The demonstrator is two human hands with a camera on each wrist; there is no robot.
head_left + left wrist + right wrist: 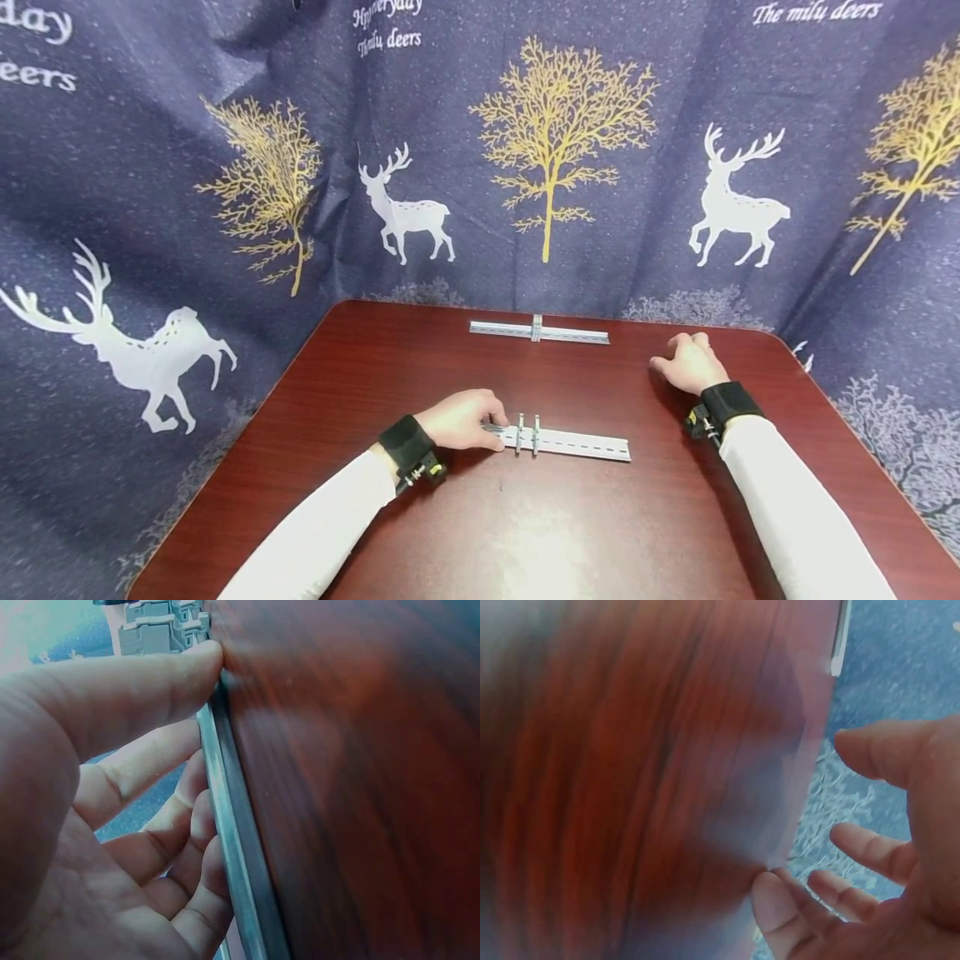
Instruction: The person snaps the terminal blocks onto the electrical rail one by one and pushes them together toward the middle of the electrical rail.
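My left hand (465, 419) holds the left end of a slotted metal DIN rail (585, 444) lying on the table. In the left wrist view, the thumb presses along one edge of the rail (234, 847) and the other fingers lie along its opposite side. Two upright clips (527, 434) sit across this rail, just beyond the fingertips. Grey moulded parts, seen as terminal blocks (154, 630), show past the thumb. Over the right side of the table, my right hand (688, 363) has loosely bent, spread fingers with nothing between them.
A second DIN rail (498, 329) lies near the table's back edge, with grey pieces (536, 327) clustered at its middle. The dark red wooden table (360, 367) has rounded back corners. Behind it hangs a blue curtain (465, 167) printed with deer and trees.
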